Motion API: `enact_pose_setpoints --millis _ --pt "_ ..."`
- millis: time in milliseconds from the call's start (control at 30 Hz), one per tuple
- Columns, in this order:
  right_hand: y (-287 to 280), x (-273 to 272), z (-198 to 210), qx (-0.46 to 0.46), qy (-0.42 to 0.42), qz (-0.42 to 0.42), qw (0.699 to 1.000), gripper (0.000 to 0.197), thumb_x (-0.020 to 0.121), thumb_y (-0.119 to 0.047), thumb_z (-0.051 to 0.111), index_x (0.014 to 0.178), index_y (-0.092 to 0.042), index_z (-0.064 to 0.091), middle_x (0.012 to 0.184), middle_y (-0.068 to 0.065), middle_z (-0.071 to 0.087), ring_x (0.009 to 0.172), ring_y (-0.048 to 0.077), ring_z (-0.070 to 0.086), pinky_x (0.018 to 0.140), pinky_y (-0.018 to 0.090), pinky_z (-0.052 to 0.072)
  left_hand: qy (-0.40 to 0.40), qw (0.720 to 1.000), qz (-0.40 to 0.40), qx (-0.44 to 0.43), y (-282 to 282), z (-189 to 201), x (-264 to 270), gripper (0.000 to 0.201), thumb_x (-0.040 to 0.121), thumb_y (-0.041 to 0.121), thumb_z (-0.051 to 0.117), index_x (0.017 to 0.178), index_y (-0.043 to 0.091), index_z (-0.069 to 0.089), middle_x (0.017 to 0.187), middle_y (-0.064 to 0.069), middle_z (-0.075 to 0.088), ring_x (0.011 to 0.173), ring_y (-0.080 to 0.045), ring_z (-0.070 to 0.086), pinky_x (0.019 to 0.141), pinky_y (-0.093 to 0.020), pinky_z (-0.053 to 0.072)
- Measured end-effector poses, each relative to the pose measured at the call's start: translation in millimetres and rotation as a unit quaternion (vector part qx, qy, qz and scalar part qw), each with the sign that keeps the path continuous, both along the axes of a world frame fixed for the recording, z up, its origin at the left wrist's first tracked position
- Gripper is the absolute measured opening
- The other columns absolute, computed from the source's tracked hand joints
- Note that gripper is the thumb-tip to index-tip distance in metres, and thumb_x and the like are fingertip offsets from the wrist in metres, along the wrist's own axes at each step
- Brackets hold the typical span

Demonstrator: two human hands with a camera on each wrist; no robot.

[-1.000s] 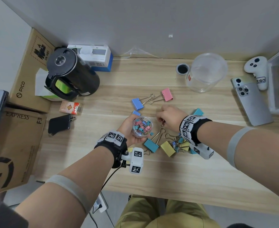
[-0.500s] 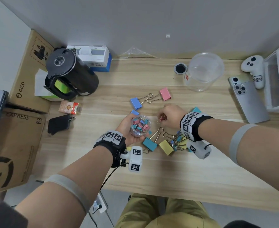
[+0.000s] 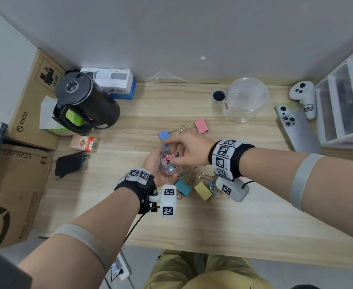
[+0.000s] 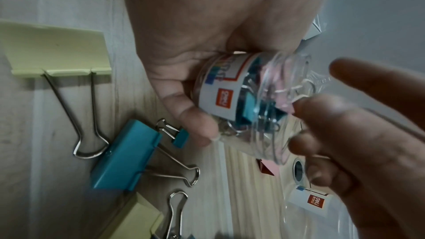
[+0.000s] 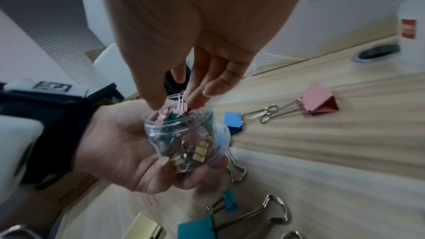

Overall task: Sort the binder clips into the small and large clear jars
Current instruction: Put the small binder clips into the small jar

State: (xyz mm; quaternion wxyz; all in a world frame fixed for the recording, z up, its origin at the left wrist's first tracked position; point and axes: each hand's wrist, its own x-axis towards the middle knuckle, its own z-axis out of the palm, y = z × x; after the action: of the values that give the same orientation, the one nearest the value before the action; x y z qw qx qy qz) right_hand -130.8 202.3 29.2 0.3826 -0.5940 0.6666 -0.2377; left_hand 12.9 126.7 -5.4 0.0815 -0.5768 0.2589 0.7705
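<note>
Wooden desk [image 3: 223, 222] against grey wall [image 3: 171, 34], left hand [image 3: 153, 163] gripping small jar [image 3: 167, 163], right hand [image 3: 189, 150] fingers loose

Both forearms reach forward over the desk. The left hand [image 3: 157, 165] is cupped palm-up, fingers curled around the small jar [image 5: 186, 137]. The right hand [image 3: 189, 150] hovers above it — fingertips [image 5: 158, 101] pointing down at the jar's mouth.

Both forearms bare, each with a pale grey band [image 3: 81, 239] near the elbow. Black wrist straps [image 3: 232, 157] carry white blocks printed with black square fiducial markers; white camera modules [image 3: 168, 200] hang off them, black cable [image 3: 134, 226] trailing from the left one. Olive-khaki trousers [image 3: 192, 272] at bottom.
</note>
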Motion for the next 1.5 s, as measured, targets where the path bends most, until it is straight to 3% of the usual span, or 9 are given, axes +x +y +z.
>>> enact_pose_setpoints --millis 133,233,367,533,733,900,1100,1300,1500 --pt "12.8 -17.2 -10.5 0.0 0.003 -0.1 0.995 0.031 0.081 -0.029 0.062 0.11 -0.017 0.067 0.086 -0.01 0.066 0.069 0.004 0.06 0.075 0.027 0.053 0.01 1.0 -0.007 0.014 2.6 -7.6 8.9 0.048 0.096 0.046 0.044 0.108 0.007 0.069 0.1 -0.014 0.07 0.07 -0.028 0.068 0.044 -0.024 0.05" --pt "34.4 -38.2 -23.3 0.118 0.068 -0.057 0.989 0.02 0.079 -0.018 0.066 0.098 -0.019 0.066 0.084 -0.009 0.064 0.08 0.012 0.064 0.078 0.03 0.054 0.009 0.999 -0.023 0.032 6.7 -10.2 13.8 0.051 0.099 0.048 0.041 0.112 0.006 0.068 0.098 -0.015 0.072 0.07 -0.029 0.071 0.043 -0.024 0.052" --pt "68.2 -48.2 -38.8 0.241 0.149 0.039 0.958 0.042 0.063 -0.038 0.079 0.099 -0.027 0.063 0.093 -0.01 0.061 0.09 0.014 0.062 0.081 0.035 0.056 0.017 0.997 -0.058 0.048 16.1 -7.5 12.6 0.052 0.1 0.047 0.04 0.111 0.004 0.068 0.096 -0.016 0.073 0.073 -0.03 0.071 0.044 -0.025 0.052" --pt "91.8 -48.8 -53.2 0.209 0.278 0.138 0.927 0.071 0.045 -0.055 0.083 0.101 -0.029 0.048 0.1 -0.011 0.042 0.091 0.011 0.032 0.077 0.035 0.049 0.013 0.996 -0.078 0.052 25.2 -8.9 7.4 0.051 0.097 0.047 0.042 0.11 0.006 0.068 0.101 -0.015 0.072 0.075 -0.03 0.07 0.044 -0.024 0.053" --pt "100.9 -50.4 -52.6 0.216 0.231 0.109 0.942 0.05 0.066 -0.028 0.079 0.109 -0.025 0.052 0.111 -0.005 0.054 0.102 0.017 0.049 0.08 0.032 0.046 0.004 0.996 -0.082 0.033 34.5 -11.0 3.6 0.051 0.097 0.045 0.041 0.114 0.005 0.068 0.1 -0.014 0.072 0.073 -0.028 0.069 0.046 -0.025 0.052" --pt "110.8 -61.0 -49.6 0.226 0.159 0.047 0.96 0.06 0.066 -0.019 0.076 0.119 -0.027 0.049 0.108 -0.008 0.055 0.094 0.014 0.057 0.08 0.034 0.054 0.003 0.997 -0.078 0.025 39.6 -10.8 2.3 0.054 0.097 0.044 0.041 0.124 0.004 0.065 0.11 -0.017 0.068 0.08 -0.03 0.067 0.046 -0.024 0.053" --pt "120.2 -78.8 -43.2 0.221 0.082 -0.018 0.972 0.058 0.068 -0.015 0.078 0.117 -0.026 0.05 0.097 -0.009 0.057 0.066 0.001 0.051 0.057 0.019 0.043 0.003 0.997 -0.073 0.025 41.1 -8.4 -1.4 0.057 0.096 0.044 0.041 0.127 0.003 0.064 0.11 -0.016 0.068 0.078 -0.029 0.066 0.046 -0.024 0.053" --pt "124.5 -95.7 -39.0 0.225 0.225 -0.03 0.947 0.026 0.079 -0.027 0.064 0.102 -0.027 0.052 0.096 -0.011 0.065 0.092 0.016 0.062 0.08 0.034 0.054 0.01 0.998 -0.06 0.027 44.2 -0.2 -10.6 0.051 0.097 0.045 0.041 0.113 0.004 0.067 0.11 -0.017 0.069 0.08 -0.03 0.066 0.044 -0.023 0.052" --pt "124.0 -87.0 -50.1 0.152 0.288 -0.008 0.945 0.038 0.074 -0.035 0.066 0.109 -0.025 0.055 0.103 -0.006 0.055 0.101 0.02 0.049 0.083 0.033 0.044 0.009 0.998 -0.059 0.031 46.6 -0.8 -11.4 0.05 0.097 0.044 0.041 0.105 0.004 0.069 0.105 -0.017 0.069 0.081 -0.03 0.064 0.044 -0.024 0.051"
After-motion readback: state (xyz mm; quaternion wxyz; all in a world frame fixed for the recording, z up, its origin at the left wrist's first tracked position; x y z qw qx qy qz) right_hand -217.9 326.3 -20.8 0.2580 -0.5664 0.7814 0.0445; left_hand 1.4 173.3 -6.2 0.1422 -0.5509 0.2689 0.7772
